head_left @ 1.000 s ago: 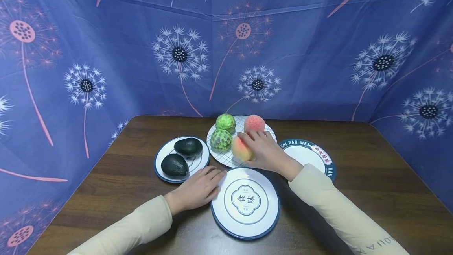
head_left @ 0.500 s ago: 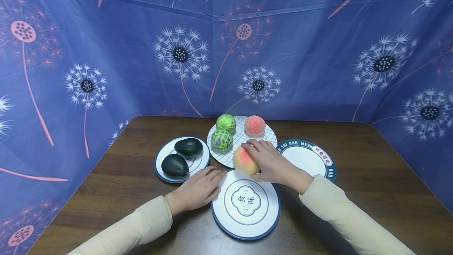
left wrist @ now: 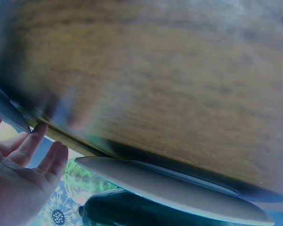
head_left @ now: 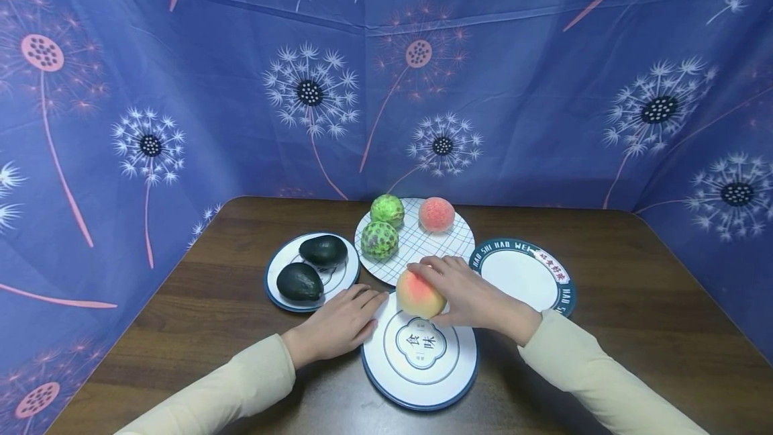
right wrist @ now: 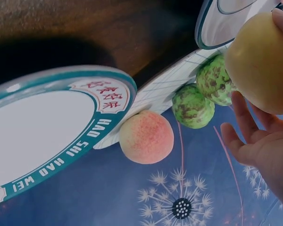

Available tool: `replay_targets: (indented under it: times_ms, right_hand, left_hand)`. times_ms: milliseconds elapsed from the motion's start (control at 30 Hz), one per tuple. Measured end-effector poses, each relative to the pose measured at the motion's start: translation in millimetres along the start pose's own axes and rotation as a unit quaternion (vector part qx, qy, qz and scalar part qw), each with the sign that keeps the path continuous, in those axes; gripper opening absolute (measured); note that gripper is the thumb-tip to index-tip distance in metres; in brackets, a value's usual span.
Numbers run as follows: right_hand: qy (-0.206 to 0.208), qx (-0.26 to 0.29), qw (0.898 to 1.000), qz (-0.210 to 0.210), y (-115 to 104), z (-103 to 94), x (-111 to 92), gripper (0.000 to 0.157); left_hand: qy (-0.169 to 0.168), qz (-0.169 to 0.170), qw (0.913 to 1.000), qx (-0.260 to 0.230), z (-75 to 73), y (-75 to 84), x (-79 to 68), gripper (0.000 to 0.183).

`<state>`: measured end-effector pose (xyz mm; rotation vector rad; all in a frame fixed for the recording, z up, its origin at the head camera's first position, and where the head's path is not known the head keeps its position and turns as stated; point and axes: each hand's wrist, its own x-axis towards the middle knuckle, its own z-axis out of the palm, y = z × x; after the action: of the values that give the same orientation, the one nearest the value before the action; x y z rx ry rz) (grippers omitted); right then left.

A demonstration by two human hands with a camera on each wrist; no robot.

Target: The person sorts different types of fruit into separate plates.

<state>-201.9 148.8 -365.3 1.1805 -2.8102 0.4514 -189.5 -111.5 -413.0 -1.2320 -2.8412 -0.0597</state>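
The yellow peach [head_left: 417, 295] is in my right hand [head_left: 470, 293], over the far part of the near plate [head_left: 441, 378]. I can't tell if its bottom touches the plate. I think this is the step of putting the peach on that plate. My next move looks like it needs a slow, soft drop down, then letting go so it doesn't roll.

My right fingers and thumb are bent around the peach, holding it. My left hand [head_left: 338, 322] has its fingers spread out loosely, with the tips at the left edge of the near plate. It doesn't grip any fruit.

Just behind is the checked plate [head_left: 443, 244], with a pink peach [head_left: 437, 214] and two bumpy green fruits [head_left: 379, 240]. To the left, two dark avocados [head_left: 300, 282] sit on a small plate [head_left: 338, 277]. To the right is a green-rimmed plate [head_left: 519, 277]. They are all on the brown desk [head_left: 634, 287].
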Motion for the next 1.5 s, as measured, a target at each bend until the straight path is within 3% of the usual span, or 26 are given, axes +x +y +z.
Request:
replay_targets:
  times_ms: [233,667,1133,1500]
  right_hand:
    - [-0.003,0.01,1.0,-0.01,-4,5.4,-2,0.089]
    - [-0.044,0.034,0.998,-0.041,-17,9.0,-3,0.086]
    - [-0.085,0.078,0.993,-0.034,-22,14.1,-3,0.085]
    - [-0.085,0.094,0.991,-0.039,-22,17.7,-2,0.084]
  left_hand:
    - [0.015,0.005,0.9998,0.01,0.2,0.6,0.0,0.049]
    - [0.023,0.006,0.9996,0.013,-0.5,1.8,-0.9,0.048]
    - [0.035,0.01,0.9993,0.002,-0.6,2.2,-0.9,0.047]
    - [0.03,0.007,0.9995,-0.002,0.6,1.3,-0.1,0.048]
